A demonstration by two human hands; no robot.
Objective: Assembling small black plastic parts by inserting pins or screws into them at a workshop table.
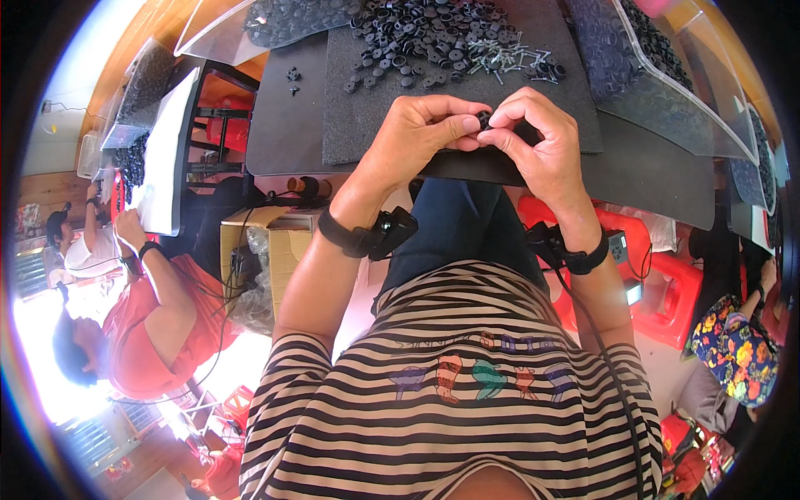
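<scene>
Close together over the near part of a dark grey foam mat (354,125), my two hands meet at a small black round plastic part (484,119). My left hand (425,129) pinches it between thumb and fingers from the left. From the right, the thumb and fingertips of my right hand (537,137) are closed on the same part. The fingertips cover most of it, so its shape is only partly seen. Just beyond my hands lies a heap of black round caps and rings (417,42), with a scatter of thin silver screws or pins (508,57) beside it.
Clear bins of black parts stand at the far left (304,21) and right (667,92) of the dark table (283,125). A few loose black pieces (292,77) lie left of the mat. An open cardboard box (292,267) and red stools (675,300) flank me. Co-workers sit both sides.
</scene>
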